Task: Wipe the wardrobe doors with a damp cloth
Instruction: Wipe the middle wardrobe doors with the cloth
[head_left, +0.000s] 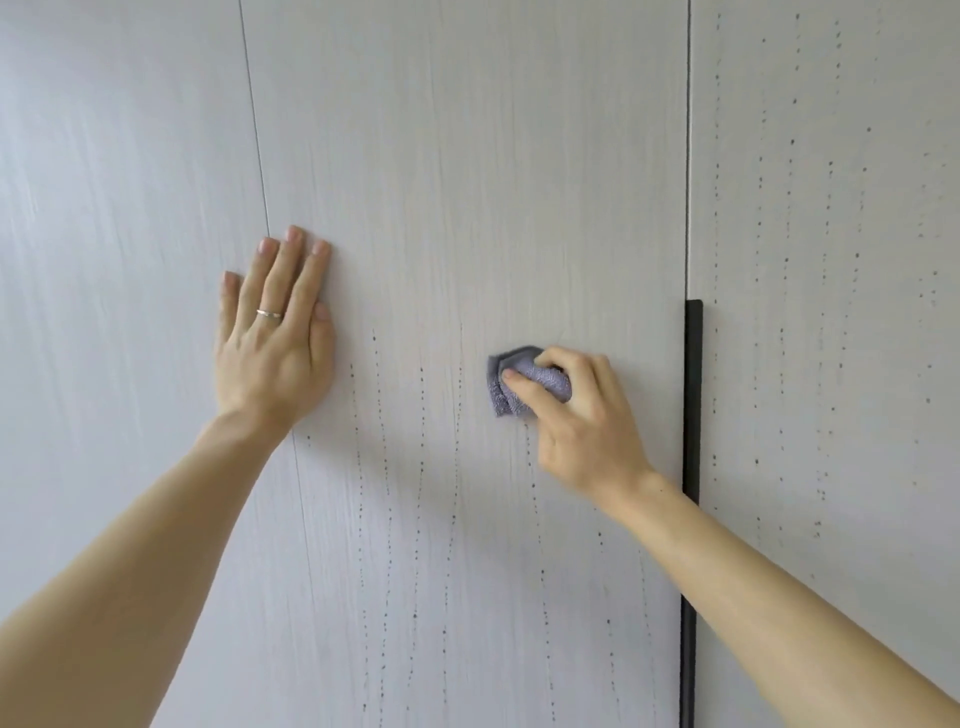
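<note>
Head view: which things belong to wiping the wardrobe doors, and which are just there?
In the job: cloth; right hand gripping it; left hand, pressed flat; middle door and right door, both speckled.
Just there: black handle strip; ring.

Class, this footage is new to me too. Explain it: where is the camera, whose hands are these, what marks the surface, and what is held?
No machine here: one camera on a person's head looks at their own bare hands against pale wardrobe doors. The left hand, wearing a ring, lies flat over the seam between two doors. The right hand grips a bunched purple cloth against the middle door. Dotted dark streaks run down that door below the hands, and down the right door. A black handle stands along the gap between them.
</note>
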